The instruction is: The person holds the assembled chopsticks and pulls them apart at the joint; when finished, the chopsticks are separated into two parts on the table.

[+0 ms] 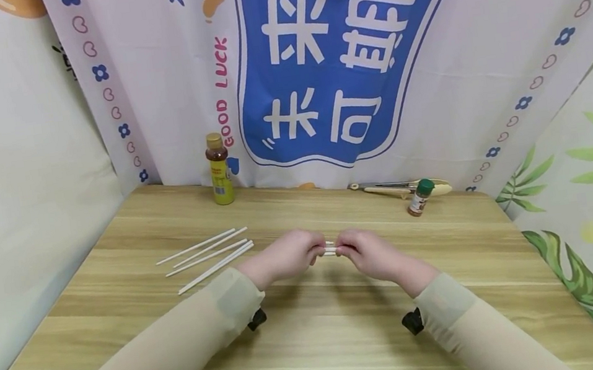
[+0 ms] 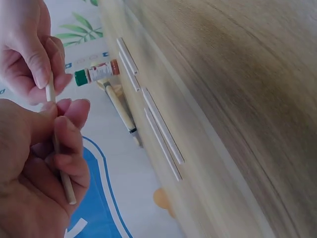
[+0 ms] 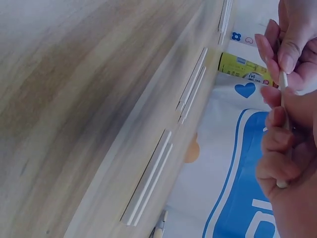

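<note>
Over the middle of the table, my left hand (image 1: 295, 251) and right hand (image 1: 368, 253) come close together, each gripping one thin white stick (image 2: 67, 187). Bent fingers and thumbs enclose it, and a short stretch shows between the hands in the right wrist view. Its blunt lower end pokes out below the left palm in the left wrist view. Beyond the hands, more white sticks (image 2: 165, 130) lie in pairs on the table. To the left hand's left, several long white sticks (image 1: 197, 262) lie side by side at a slant.
A yellow-labelled bottle (image 1: 221, 179) with a gold cap stands at the back left of the wooden table (image 1: 317, 345). At the back right are a green-capped spice jar (image 1: 419, 199) and long tools (image 1: 387, 186), one with a beige handle. A printed curtain (image 1: 412, 126) hangs behind the table.
</note>
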Motion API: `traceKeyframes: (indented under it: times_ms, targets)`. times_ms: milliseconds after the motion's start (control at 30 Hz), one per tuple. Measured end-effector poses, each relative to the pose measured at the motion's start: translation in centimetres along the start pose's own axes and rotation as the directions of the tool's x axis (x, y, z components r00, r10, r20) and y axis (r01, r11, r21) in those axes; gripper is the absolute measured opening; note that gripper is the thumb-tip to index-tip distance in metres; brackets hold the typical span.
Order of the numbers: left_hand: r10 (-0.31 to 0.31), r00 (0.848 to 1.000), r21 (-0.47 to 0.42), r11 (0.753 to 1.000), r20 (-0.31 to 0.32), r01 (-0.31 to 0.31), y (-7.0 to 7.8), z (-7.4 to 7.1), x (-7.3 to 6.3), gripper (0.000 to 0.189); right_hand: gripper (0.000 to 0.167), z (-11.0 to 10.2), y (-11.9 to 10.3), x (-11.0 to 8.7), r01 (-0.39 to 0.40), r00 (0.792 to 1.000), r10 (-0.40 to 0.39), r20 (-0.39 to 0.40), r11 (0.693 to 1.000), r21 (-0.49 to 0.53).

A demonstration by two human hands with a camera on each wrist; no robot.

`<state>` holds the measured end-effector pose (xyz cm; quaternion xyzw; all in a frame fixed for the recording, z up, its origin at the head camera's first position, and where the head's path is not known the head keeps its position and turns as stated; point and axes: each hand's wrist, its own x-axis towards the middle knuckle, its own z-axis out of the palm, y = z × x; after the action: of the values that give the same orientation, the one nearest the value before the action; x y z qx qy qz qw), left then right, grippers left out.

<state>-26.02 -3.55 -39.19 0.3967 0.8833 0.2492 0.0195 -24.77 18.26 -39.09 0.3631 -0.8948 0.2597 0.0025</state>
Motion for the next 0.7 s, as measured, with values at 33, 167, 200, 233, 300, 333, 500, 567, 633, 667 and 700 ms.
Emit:
traceKeyframes:
  times_ms: [33, 167, 200, 233, 300, 333, 500, 567, 633, 667, 700]
  targets:
    - [0.003, 1.0, -0.01, 1.0, 0.0, -0.003, -0.1, 0.0, 0.0, 0.022, 0.01, 0.0, 0.0, 0.0, 0.001, 1.0, -0.001, -0.006, 1.0, -0.008]
    - [0.009, 1.0, -0.058, 0.998, -0.009, -0.009, -0.2, -0.4, -0.1, 0.02, 0.011, -0.2, -0.3, 0.1, 0.023, 0.999, -0.024, -0.044, 0.999, -0.034]
    - [0.008, 1.0, -0.071, 0.997, -0.01, -0.008, -0.2, -0.6, -0.1, 0.019, 0.011, -0.2, -0.3, 0.1, 0.031, 0.998, -0.033, -0.057, 0.999, -0.039]
    - [0.002, 1.0, -0.083, 0.997, -0.007, -0.002, -0.2, -0.8, -0.1, 0.019, 0.011, -0.3, -0.3, 0.2, 0.037, 0.997, -0.04, -0.068, 0.998, -0.045]
    - [0.002, 1.0, -0.101, 0.995, 0.0, -0.002, -0.2, -1.1, -0.1, 0.02, 0.012, -0.3, -0.4, 0.3, 0.047, 0.995, -0.051, -0.084, 0.997, -0.056]
    - [-0.003, 1.0, -0.108, 0.994, 0.006, 0.004, -0.2, -1.2, -0.1, 0.021, 0.012, -0.3, -0.4, 0.3, 0.048, 0.995, -0.054, -0.09, 0.997, -0.065]
    - [-0.005, 1.0, -0.13, 0.991, 0.03, 0.008, -0.4, -1.5, 0.0, 0.024, 0.01, -0.2, -0.5, 0.5, 0.044, 0.993, -0.054, -0.103, 0.995, -0.095]
    - [-0.003, 0.999, -0.141, 0.99, 0.037, 0.008, -0.5, -1.6, 0.1, 0.024, 0.01, -0.2, -0.5, 0.5, 0.042, 0.993, -0.053, -0.105, 0.994, -0.096]
    - [-0.003, 0.999, -0.148, 0.989, 0.047, 0.01, -0.5, -1.6, 0.2, 0.025, 0.01, -0.2, -0.6, 0.5, 0.04, 0.993, -0.05, -0.103, 0.995, -0.096]
    - [-0.003, 0.999, -0.15, 0.989, 0.051, 0.011, -0.5, -1.7, 0.2, 0.025, 0.01, -0.3, -0.6, 0.5, 0.038, 0.994, -0.048, -0.101, 0.995, -0.094]
    - [-0.002, 0.999, -0.153, 0.988, 0.054, 0.01, -0.5, -1.7, 0.2, 0.025, 0.01, -0.3, -0.6, 0.5, 0.038, 0.994, -0.047, -0.1, 0.995, -0.089]
